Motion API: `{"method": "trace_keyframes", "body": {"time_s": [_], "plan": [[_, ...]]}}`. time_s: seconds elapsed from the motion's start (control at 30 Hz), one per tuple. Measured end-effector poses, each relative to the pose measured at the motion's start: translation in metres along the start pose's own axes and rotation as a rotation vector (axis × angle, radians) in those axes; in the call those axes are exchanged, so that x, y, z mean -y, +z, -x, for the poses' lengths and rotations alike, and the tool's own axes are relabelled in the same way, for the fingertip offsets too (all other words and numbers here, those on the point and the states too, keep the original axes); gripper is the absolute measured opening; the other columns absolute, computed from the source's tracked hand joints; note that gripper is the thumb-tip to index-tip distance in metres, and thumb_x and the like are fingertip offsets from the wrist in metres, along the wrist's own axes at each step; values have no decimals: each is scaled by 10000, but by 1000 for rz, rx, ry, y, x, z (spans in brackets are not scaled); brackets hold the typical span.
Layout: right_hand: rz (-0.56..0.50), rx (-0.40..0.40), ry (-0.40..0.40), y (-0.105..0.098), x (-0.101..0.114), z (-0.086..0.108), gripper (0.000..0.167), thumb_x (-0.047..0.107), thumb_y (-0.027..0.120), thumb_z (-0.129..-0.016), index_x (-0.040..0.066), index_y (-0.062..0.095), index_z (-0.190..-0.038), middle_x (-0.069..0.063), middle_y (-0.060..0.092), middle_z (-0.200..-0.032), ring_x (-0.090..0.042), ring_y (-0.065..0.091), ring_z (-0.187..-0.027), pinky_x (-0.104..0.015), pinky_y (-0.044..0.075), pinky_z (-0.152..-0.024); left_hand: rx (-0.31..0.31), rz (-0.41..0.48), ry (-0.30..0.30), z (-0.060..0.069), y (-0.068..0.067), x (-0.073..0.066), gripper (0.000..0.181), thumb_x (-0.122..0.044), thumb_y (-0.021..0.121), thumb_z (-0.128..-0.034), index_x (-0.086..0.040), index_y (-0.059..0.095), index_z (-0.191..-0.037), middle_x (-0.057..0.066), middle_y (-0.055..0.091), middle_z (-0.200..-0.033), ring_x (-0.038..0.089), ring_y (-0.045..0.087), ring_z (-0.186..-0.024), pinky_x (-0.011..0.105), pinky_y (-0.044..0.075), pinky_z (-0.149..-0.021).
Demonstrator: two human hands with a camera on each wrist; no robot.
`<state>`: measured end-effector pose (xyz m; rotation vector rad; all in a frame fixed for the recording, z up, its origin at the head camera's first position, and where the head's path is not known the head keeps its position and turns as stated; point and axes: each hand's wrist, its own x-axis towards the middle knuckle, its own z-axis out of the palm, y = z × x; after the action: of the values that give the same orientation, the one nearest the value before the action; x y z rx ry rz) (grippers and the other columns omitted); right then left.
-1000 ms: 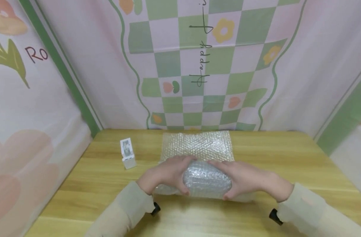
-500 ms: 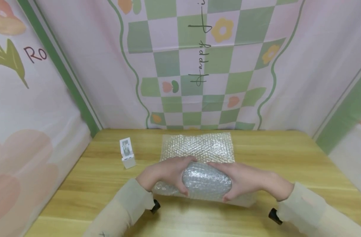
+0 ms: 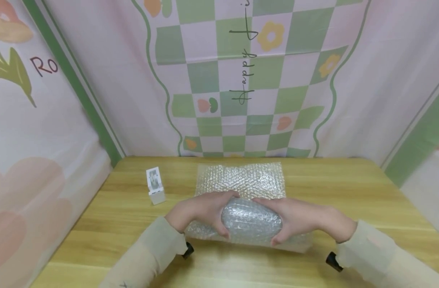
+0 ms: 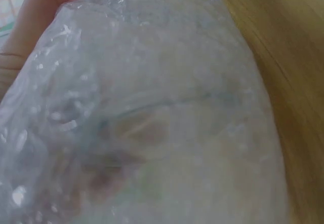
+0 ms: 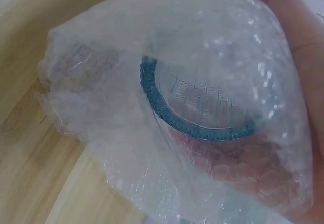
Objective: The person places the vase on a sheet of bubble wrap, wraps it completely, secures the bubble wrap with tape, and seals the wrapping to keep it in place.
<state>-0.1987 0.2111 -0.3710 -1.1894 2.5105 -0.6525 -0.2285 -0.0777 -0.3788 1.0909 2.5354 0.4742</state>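
Note:
A rounded bundle in clear bubble wrap (image 3: 252,221) lies near the middle of the table. The left hand (image 3: 208,208) grips its left side and the right hand (image 3: 295,216) its right side, thumbs at the near side and fingers over the top. Looking into the wrap's end in the right wrist view, a glassy object with a round bluish ribbed rim (image 5: 202,132) shows inside. The left wrist view is filled by cloudy wrap (image 4: 167,72). A flat stretch of the bubble wrap (image 3: 241,180) extends behind the bundle.
On the wooden table (image 3: 331,180), a small white box with a raised, pictured panel (image 3: 156,195) stands at the back left. A patterned cloth (image 3: 234,76) hangs behind the table, with more cloth at both sides.
The flat wrap behind has slid slightly toward the person, and the near right edge of the wrap sits lower. Both hands keep their hold on the bundle, almost unmoved.

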Motion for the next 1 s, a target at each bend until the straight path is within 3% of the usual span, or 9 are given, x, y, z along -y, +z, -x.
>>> {"method": "trace_keyframes", "body": {"time_s": [0.13,0.27,0.47,0.63,0.77,1.0], "plan": [[-8,0,-5,1,0,0,1094,342,922,-688,13,349,-1561,-74,641,-1262,-187,652,-1034,-323,589,-822,-13,-53,-4,2,1,-2,1181,-487,947,-652,-145,317,-1590,55,427,-1563,246,473,-1375,435,412,-1136],[-21,-2,-11,3,-1,0,1079,341,919,-694,43,355,-1564,-62,633,-1274,-185,649,-1046,-318,587,-827,-49,-164,16,5,1,-3,1194,-559,919,-650,-169,317,-1604,92,378,-1593,293,428,-1411,486,384,-1151],[-33,4,9,3,-3,1,1078,357,913,-708,44,345,-1570,-48,628,-1278,-169,641,-1045,-323,577,-839,-177,-356,64,11,-1,-11,1169,-656,873,-606,-186,397,-1565,94,438,-1549,285,432,-1402,510,390,-1144],[-18,24,38,0,-2,2,1101,398,889,-742,-7,302,-1580,-118,598,-1375,-198,634,-1103,-400,566,-930,-252,-481,113,24,7,-27,984,-550,883,-712,-159,452,-1506,88,512,-1467,271,501,-1329,458,463,-1090],[-1,32,45,-1,-1,2,1117,434,868,-762,-30,273,-1585,-179,534,-1468,-258,613,-1191,-491,518,-1021,-270,-494,102,29,19,-34,1041,-489,887,-740,-141,348,-1560,170,467,-1506,331,480,-1361,492,465,-1084],[-6,36,58,-2,-2,1,1132,471,861,-762,-45,271,-1579,-160,580,-1409,-259,623,-1170,-484,530,-1002,-288,-495,42,27,33,-33,1252,-502,946,-636,-191,216,-1604,205,346,-1579,384,394,-1421,556,415,-1110]]}}
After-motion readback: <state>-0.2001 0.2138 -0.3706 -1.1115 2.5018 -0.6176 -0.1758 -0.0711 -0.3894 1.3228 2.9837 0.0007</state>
